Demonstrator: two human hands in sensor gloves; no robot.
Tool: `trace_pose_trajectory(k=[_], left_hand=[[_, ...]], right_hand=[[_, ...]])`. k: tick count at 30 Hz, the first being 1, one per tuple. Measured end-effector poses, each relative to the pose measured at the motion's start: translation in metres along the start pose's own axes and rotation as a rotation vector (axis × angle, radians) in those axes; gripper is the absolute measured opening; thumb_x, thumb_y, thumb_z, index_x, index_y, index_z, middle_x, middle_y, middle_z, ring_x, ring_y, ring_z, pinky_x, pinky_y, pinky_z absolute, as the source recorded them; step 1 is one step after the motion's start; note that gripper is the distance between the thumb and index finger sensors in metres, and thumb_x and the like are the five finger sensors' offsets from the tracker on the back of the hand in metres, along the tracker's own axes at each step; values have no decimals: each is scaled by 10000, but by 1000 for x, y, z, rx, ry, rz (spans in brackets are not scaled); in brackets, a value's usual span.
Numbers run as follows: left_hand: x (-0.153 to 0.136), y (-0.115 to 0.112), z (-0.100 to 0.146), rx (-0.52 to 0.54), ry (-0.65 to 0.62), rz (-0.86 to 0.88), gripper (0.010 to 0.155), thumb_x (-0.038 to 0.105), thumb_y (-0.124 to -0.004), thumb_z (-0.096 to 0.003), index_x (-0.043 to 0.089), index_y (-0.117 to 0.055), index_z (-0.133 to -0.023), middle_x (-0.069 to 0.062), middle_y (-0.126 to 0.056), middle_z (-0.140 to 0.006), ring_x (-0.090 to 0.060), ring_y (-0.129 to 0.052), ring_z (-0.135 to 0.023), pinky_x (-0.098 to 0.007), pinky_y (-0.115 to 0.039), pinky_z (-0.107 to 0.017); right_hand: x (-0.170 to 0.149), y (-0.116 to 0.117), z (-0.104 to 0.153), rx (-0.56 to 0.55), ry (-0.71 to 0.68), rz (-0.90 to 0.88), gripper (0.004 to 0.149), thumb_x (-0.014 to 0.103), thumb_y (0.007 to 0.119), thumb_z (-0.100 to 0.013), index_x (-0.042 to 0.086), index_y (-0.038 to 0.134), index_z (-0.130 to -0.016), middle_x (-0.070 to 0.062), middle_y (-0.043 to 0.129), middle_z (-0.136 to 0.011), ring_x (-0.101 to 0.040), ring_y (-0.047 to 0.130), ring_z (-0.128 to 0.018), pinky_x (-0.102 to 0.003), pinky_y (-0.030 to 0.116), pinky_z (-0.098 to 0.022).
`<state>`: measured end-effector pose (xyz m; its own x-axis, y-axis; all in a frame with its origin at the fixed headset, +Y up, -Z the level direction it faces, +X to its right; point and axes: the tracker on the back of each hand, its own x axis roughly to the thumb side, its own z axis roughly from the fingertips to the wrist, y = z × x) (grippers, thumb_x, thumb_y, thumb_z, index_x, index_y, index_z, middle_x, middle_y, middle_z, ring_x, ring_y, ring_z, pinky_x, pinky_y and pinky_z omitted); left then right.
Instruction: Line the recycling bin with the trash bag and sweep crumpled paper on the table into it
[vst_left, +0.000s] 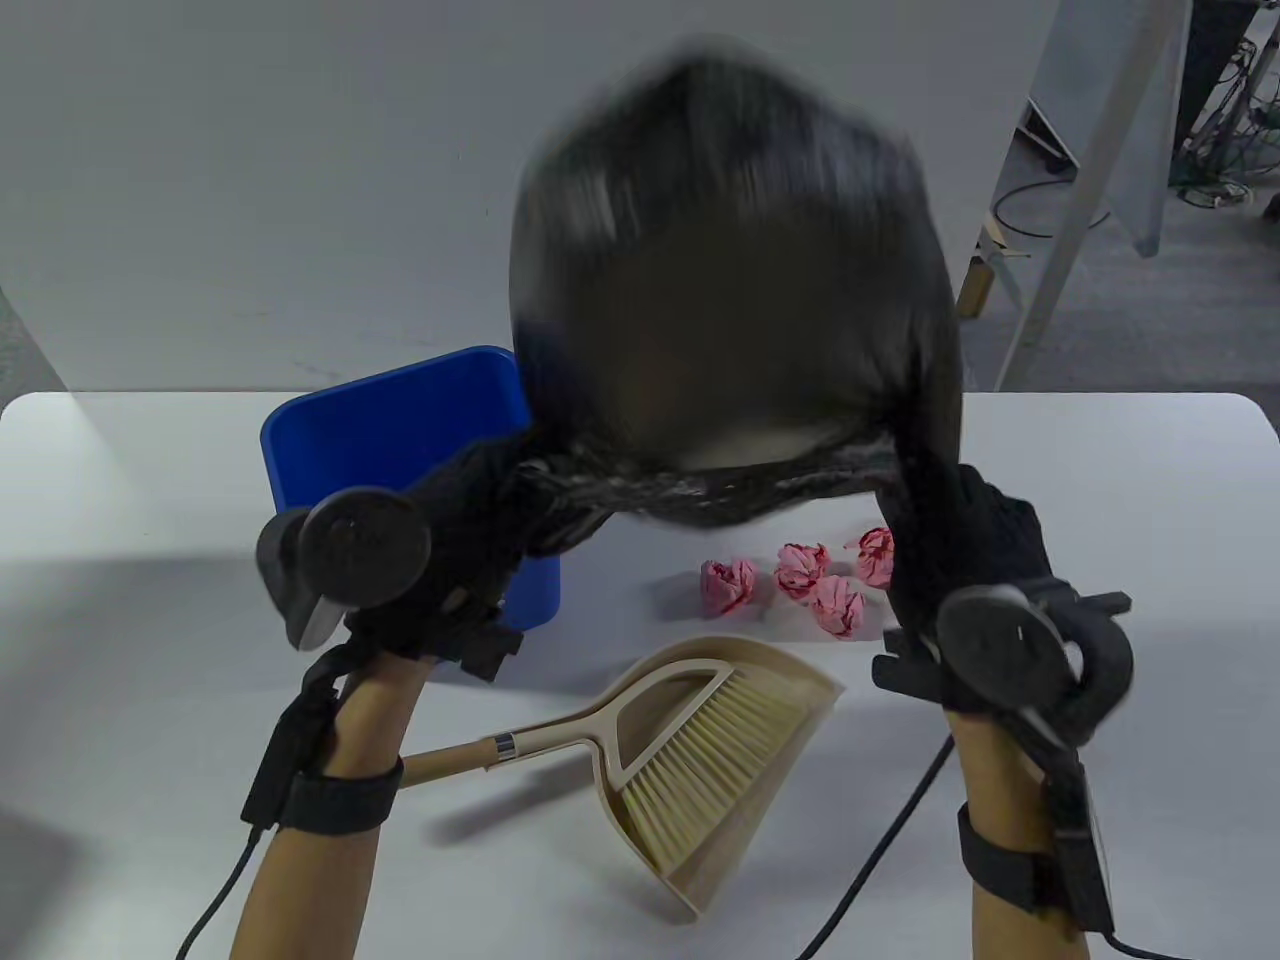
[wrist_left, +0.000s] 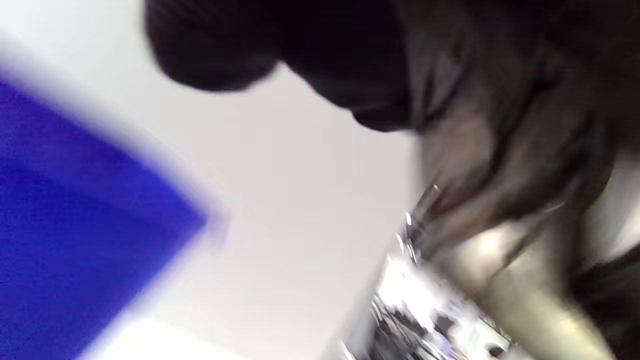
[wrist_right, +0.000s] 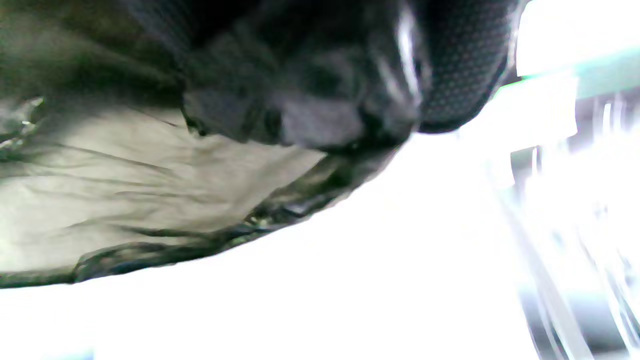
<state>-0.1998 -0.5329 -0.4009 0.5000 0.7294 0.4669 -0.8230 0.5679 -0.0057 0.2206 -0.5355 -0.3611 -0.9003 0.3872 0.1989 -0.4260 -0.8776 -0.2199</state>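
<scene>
A black trash bag (vst_left: 730, 300) billows full of air above the table, blurred by motion, its mouth facing me. My left hand (vst_left: 480, 520) grips the left side of the bag's rim and my right hand (vst_left: 950, 530) grips the right side. The blue recycling bin (vst_left: 400, 440) stands on the table at the left, partly behind my left hand and the bag. Several pink crumpled paper balls (vst_left: 800, 585) lie on the table below the bag's mouth. In the left wrist view the bag (wrist_left: 500, 150) and bin (wrist_left: 75, 225) are blurred. The right wrist view shows gloved fingers (wrist_right: 450, 65) over the bag (wrist_right: 150, 175).
A beige dustpan (vst_left: 700, 760) with a hand brush (vst_left: 720, 740) lying in it sits at the near middle of the white table (vst_left: 1100, 480), handle pointing left. Glove cables trail off the near edge. A metal stand leg (vst_left: 1060, 230) is beyond the table's right back.
</scene>
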Motion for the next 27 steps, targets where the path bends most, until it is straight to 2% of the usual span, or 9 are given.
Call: trace_pose_trajectory(k=[1,2,3,6,10,13,16,21,27], left_hand=[[-12,-5,5,75,40,134,464,498,-778,-568,150,-956,-818,70,-1028,-457,-47,-945,-116,-379,-880,-178],[-26,-7,8,124,73,233,480,492,-766,-569,116,-976,-781,63,-1029,-412,-54,-934,-81,-387,-874,-144],[-34,-7,9,102,107,243,493,501,-745,-578,112,-978,-773,68,-1026,-404,-48,-930,-74,-382,-873,-137],[-38,-6,6,81,148,113,493,515,-722,-586,139,-964,-794,86,-1024,-428,-29,-937,-94,-366,-884,-158],[-26,-10,3,44,140,124,482,496,-708,-595,176,-892,-904,74,-1012,-546,-32,-959,-188,-372,-889,-239],[-24,-18,0,-17,145,178,490,507,-681,-604,242,-827,-990,7,-963,-774,-124,-1011,-432,-445,-871,-403],[-23,-30,-2,-137,110,288,497,518,-662,-611,290,-788,-1034,-73,-793,-1032,-277,-924,-773,-599,-743,-608],[-12,-53,-6,-362,34,500,515,536,-644,-617,341,-737,-1085,-94,-573,-1233,-483,-572,-1121,-763,-482,-725],[12,-79,-9,-505,-36,592,542,537,-628,-617,441,-619,-1150,-51,-385,-1322,-539,-377,-1173,-800,-398,-732]], right_hand=[[-9,9,5,-83,11,-86,437,417,591,-646,198,675,-1015,96,945,-518,-97,951,-316,-455,853,-492],[-21,17,14,-336,49,-252,436,398,658,-606,149,790,-939,73,975,-400,-116,945,-201,-469,877,-400],[-30,18,14,-376,92,-350,437,394,655,-608,128,794,-926,76,965,-374,-112,929,-175,-461,879,-384],[-41,14,12,-264,155,-526,433,399,642,-615,132,787,-924,80,960,-382,-110,928,-183,-458,875,-393],[-35,7,10,-337,129,-651,431,403,629,-618,144,777,-929,53,972,-449,-136,950,-244,-480,858,-433],[-27,12,8,-245,59,-800,432,408,603,-627,165,749,-953,-40,940,-654,-218,960,-427,-557,789,-518],[-12,21,8,-64,-22,-959,431,417,586,-637,203,722,-985,-198,755,-936,-375,864,-704,-655,673,-589],[23,21,11,26,-138,-898,431,421,582,-639,226,724,-996,-334,470,-1127,-563,603,-927,-756,529,-619],[64,14,13,79,-244,-809,434,414,583,-638,230,714,-1009,-368,334,-1167,-652,381,-976,-792,435,-621]])
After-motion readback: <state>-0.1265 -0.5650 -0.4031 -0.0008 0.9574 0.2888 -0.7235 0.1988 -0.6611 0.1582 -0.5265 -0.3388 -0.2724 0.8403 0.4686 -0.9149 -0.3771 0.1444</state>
